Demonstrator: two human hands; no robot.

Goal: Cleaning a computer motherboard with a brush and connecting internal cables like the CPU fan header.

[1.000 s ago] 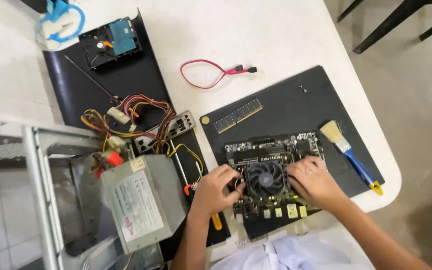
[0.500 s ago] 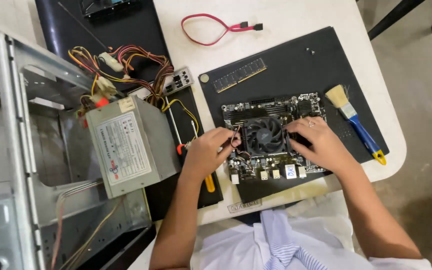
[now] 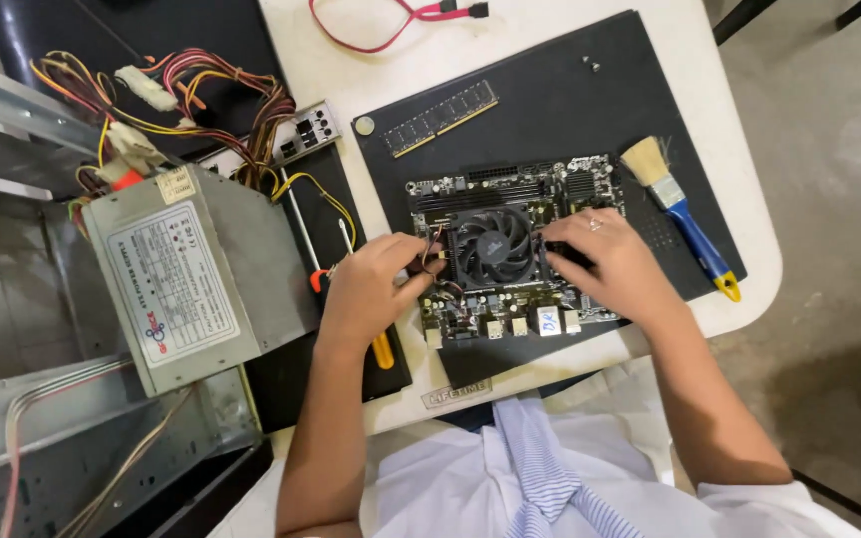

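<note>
Both hands, the left hand [image 3: 369, 289] and right hand [image 3: 605, 261], pinched the cooler fan [image 3: 493, 246] from either side, best lifted evenly off the motherboard [image 3: 510, 189].

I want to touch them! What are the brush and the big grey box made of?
Brush: pale bristles, a glossy blue handle with a yellow tip, probably plastic. Grey box: dull bare sheet metal by its folded edges, with a paper label on top.
</note>
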